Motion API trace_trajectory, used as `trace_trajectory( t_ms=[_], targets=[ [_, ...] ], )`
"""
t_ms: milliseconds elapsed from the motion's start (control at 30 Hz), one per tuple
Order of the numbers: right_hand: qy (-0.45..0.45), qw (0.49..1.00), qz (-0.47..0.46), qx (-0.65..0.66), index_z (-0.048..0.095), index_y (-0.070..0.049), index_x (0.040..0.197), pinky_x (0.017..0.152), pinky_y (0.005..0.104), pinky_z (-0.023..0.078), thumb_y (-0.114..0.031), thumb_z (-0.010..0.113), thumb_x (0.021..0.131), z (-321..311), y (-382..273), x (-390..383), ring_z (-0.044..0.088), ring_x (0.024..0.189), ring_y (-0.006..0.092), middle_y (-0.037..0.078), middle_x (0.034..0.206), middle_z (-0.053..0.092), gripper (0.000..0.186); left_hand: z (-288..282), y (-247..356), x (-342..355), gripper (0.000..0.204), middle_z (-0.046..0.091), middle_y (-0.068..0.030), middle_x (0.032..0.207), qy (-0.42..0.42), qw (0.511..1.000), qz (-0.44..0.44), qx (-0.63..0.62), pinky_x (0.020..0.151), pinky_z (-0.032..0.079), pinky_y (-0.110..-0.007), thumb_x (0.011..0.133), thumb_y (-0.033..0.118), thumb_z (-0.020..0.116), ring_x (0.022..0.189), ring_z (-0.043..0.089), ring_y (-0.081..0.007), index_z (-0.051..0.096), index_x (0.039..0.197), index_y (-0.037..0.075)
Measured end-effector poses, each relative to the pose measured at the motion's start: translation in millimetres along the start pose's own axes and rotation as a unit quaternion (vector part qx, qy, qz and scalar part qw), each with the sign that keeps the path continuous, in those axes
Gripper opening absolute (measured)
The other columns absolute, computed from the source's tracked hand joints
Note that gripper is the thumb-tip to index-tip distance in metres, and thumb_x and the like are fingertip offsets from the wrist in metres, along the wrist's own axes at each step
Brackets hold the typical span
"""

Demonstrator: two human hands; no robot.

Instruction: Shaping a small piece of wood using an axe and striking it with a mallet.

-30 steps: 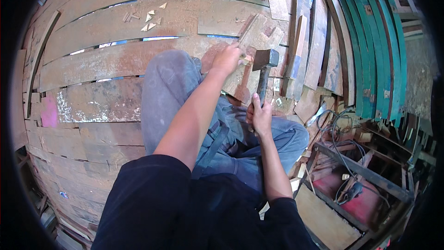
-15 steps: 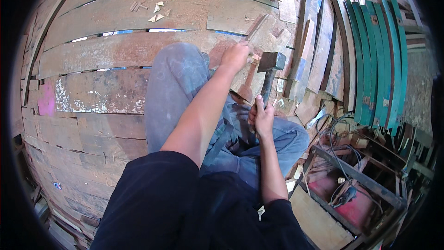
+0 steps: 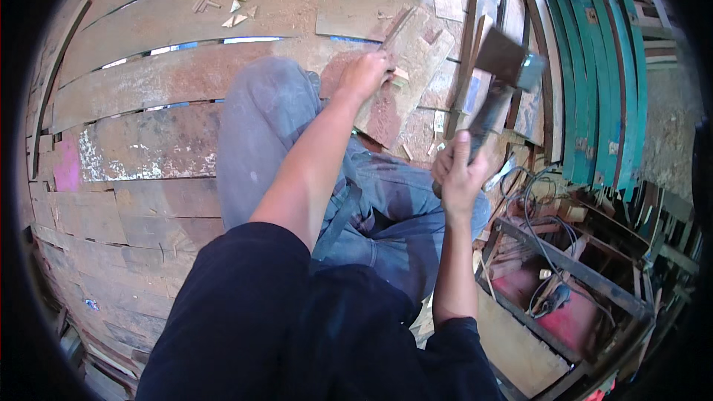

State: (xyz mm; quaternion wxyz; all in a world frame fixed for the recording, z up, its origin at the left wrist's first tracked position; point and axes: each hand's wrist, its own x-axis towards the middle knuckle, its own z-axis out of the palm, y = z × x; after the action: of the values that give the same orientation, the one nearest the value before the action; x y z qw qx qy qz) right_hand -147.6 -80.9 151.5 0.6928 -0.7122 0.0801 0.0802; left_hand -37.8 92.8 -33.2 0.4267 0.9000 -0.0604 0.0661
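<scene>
My left hand (image 3: 365, 74) is closed on a small pale piece of wood (image 3: 399, 79) resting on a dusty board (image 3: 390, 117) in front of my crossed, jean-clad legs (image 3: 264, 115). My right hand (image 3: 462, 167) grips the dark handle of a hatchet (image 3: 505, 58), its wide metal head raised up and to the right of the board, slightly blurred. A narrow stick (image 3: 397, 26) lies at the far end of the board, beyond my left fingers.
Small wooden triangles (image 3: 234, 18) lie on the plank floor (image 3: 148, 148) at the upper left. Long boards (image 3: 468, 89) and curved-looking green slats (image 3: 594, 82) are stacked on the right. At the lower right are a metal frame (image 3: 572, 267) and tangled cables (image 3: 535, 193).
My right hand and the hatchet have moved up and to the right, away from the small piece. My left hand stays on that piece.
</scene>
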Motion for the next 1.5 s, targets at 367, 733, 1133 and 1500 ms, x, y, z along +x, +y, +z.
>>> trace_trajectory(
  t_ms=[367,733,1133,1500],
  targets=[
    [0.009,0.99,0.119,-0.078,0.042,-0.008,0.08,0.035,0.0252,0.034,-0.028,0.05,0.101,17.0,110.8,14.2,0.039,0.039,0.007,-0.002,0.053,0.041,0.029,3.8,3.5,1.3,0.017,0.066,-0.0064,0.097,0.019,1.0,-0.005,-0.014,0.082,0.051,-0.039,0.077,0.018,0.072,0.091,0.063,-0.0282,0.073,0.094,0.012],
    [0.024,0.998,0.038,-0.042,0.042,-0.008,0.084,0.035,0.0244,0.029,-0.025,0.048,0.102,11.7,59.5,15.0,0.034,0.039,0.0052,-0.005,0.052,0.037,0.025,7.2,-3.2,0.5,0.018,0.066,-0.0078,0.095,0.012,1.0,-0.01,-0.005,0.081,0.052,-0.039,0.077,0.017,0.073,0.09,0.064,-0.0296,0.074,0.094,0.012],
    [0.023,0.991,0.069,-0.108,0.046,-0.006,0.076,0.038,0.0265,0.032,-0.027,0.05,0.101,13.5,125.9,11.2,0.039,0.042,0.0065,-0.003,0.056,0.045,0.033,9.3,1.8,2.6,0.015,0.064,-0.0051,0.096,0.007,1.0,-0.02,0.008,0.078,0.053,-0.04,0.078,0.021,0.072,0.091,0.064,-0.028,0.074,0.093,0.017],
    [0.04,0.997,0.059,0.035,0.035,-0.012,0.079,0.036,0.023,0.025,-0.033,0.047,0.101,3.3,68.0,10.2,0.03,0.042,0.004,-0.005,0.055,0.032,0.033,-1.5,4.4,2.4,0.02,0.063,-0.0071,0.101,-0.006,0.999,-0.034,0.005,0.082,0.052,-0.04,0.076,0.018,0.074,0.093,0.063,-0.0291,0.072,0.095,0.013]
  ],
)
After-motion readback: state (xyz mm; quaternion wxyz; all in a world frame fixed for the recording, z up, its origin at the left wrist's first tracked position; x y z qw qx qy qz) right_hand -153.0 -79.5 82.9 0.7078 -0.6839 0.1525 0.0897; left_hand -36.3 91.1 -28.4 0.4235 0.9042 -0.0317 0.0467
